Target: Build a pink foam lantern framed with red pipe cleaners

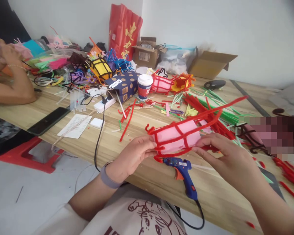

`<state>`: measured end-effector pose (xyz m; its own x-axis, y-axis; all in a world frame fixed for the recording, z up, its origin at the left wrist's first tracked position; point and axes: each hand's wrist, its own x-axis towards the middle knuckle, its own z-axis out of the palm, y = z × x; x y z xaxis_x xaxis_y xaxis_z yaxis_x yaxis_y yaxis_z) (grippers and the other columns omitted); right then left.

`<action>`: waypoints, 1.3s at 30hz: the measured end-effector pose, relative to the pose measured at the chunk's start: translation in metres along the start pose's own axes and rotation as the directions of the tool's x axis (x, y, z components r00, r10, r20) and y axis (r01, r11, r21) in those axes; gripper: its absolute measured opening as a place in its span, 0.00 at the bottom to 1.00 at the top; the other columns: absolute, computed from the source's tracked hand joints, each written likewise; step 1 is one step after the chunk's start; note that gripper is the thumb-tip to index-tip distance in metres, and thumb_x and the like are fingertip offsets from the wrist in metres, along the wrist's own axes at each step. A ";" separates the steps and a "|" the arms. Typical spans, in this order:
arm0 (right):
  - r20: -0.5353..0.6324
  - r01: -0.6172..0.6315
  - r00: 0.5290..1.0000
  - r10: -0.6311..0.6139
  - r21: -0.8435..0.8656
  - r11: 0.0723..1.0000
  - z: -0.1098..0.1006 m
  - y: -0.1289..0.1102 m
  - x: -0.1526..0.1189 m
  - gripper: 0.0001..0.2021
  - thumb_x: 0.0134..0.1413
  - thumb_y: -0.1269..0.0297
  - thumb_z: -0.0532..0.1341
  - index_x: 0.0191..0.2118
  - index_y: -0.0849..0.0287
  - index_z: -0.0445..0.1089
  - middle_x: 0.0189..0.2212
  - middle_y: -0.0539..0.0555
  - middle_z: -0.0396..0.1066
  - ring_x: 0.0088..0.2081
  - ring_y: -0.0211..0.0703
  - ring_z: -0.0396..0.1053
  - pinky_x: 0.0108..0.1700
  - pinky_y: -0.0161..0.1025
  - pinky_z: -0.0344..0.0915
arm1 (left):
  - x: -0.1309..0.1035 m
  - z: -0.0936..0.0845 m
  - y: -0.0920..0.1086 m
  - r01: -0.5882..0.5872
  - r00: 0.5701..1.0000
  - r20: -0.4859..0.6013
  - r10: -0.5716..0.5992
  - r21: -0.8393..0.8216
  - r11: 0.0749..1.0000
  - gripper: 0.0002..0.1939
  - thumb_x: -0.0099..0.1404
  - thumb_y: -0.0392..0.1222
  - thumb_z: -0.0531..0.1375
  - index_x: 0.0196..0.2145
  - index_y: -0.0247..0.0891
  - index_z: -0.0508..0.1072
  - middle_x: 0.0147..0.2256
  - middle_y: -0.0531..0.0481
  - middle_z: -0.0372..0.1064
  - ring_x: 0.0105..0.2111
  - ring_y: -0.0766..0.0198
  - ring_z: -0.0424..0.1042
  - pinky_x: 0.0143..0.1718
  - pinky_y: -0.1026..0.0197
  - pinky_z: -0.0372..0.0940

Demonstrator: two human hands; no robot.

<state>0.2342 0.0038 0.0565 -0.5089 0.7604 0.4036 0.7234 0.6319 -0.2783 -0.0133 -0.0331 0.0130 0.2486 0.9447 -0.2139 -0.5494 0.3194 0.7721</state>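
Between my two hands is a pink lantern (172,135) framed with red pipe cleaners, held tilted above the table. My left hand (134,153) pinches its left end. At its right end, my right hand (222,156) grips the lower edge, while long loose red pipe cleaners stick out past it to the upper right. Just below the lantern, a blue glue gun (183,173) with an orange trigger lies on the table, its black cord hanging over the edge.
Red pipe cleaners (218,122) and green ones spread behind my right hand. A lidded paper cup (144,86), spotted box (127,85), power strip (105,104) and phone (49,120) stand or lie farther left. Another person's arm (14,75) rests at far left.
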 end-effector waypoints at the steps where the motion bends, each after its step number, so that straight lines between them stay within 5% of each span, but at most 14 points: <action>1: 0.001 0.002 1.000 -0.002 -0.004 1.000 0.000 -0.001 0.000 0.10 0.62 0.56 0.58 0.33 0.54 0.70 0.33 0.54 0.73 0.32 0.46 0.72 0.28 0.40 0.67 | 0.000 -0.001 0.000 -0.001 1.000 0.008 0.001 0.024 1.000 0.07 0.53 0.39 0.65 0.31 0.33 0.78 0.34 0.44 0.79 0.39 0.57 0.77 0.44 0.58 0.67; 15: -0.009 0.028 1.000 -0.029 -0.021 0.999 -0.006 -0.011 0.001 0.06 0.63 0.63 0.58 0.34 0.54 0.68 0.32 0.54 0.71 0.34 0.46 0.72 0.36 0.43 0.71 | -0.001 -0.002 -0.001 -0.048 0.999 0.014 0.048 0.014 0.999 0.10 0.58 0.44 0.65 0.34 0.34 0.79 0.39 0.41 0.80 0.44 0.51 0.77 0.47 0.52 0.69; 21: 0.004 0.026 1.000 -0.026 -0.001 1.000 -0.010 -0.016 0.000 0.06 0.63 0.64 0.58 0.33 0.55 0.68 0.31 0.53 0.71 0.33 0.44 0.71 0.36 0.41 0.70 | 0.000 -0.007 -0.005 -0.132 0.974 0.183 0.136 -0.038 0.991 0.21 0.62 0.59 0.62 0.39 0.39 0.80 0.43 0.43 0.79 0.52 0.50 0.73 0.54 0.51 0.66; 25: -0.004 0.042 0.999 -0.042 -0.006 0.999 -0.010 -0.019 -0.001 0.06 0.62 0.65 0.59 0.33 0.56 0.68 0.31 0.53 0.71 0.32 0.43 0.71 0.35 0.39 0.69 | 0.000 -0.011 -0.004 -0.148 0.916 0.390 0.095 0.109 0.983 0.31 0.59 0.68 0.58 0.45 0.39 0.79 0.47 0.41 0.77 0.58 0.45 0.67 0.57 0.48 0.63; 30: -0.002 0.065 0.998 -0.065 -0.008 0.998 -0.007 -0.021 -0.004 0.05 0.62 0.66 0.59 0.34 0.56 0.68 0.30 0.52 0.72 0.32 0.42 0.71 0.34 0.38 0.66 | 0.003 -0.013 -0.002 -0.235 0.842 0.537 0.057 0.269 0.934 0.34 0.61 0.67 0.57 0.56 0.43 0.72 0.55 0.42 0.71 0.61 0.45 0.61 0.60 0.45 0.58; 39: 0.058 0.012 0.998 -0.015 0.049 0.999 -0.012 -0.029 -0.006 0.05 0.63 0.66 0.58 0.34 0.56 0.68 0.31 0.54 0.72 0.34 0.43 0.70 0.35 0.39 0.66 | -0.003 -0.002 -0.002 -0.082 0.930 0.369 -0.008 0.228 0.970 0.36 0.53 0.67 0.63 0.53 0.43 0.75 0.45 0.44 0.77 0.55 0.47 0.69 0.57 0.50 0.61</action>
<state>0.2220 -0.0204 0.0726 -0.5458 0.7583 0.3564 0.6937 0.6475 -0.3155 -0.0141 -0.0365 0.0109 0.5297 0.8480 0.0155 -0.3712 0.2153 0.9033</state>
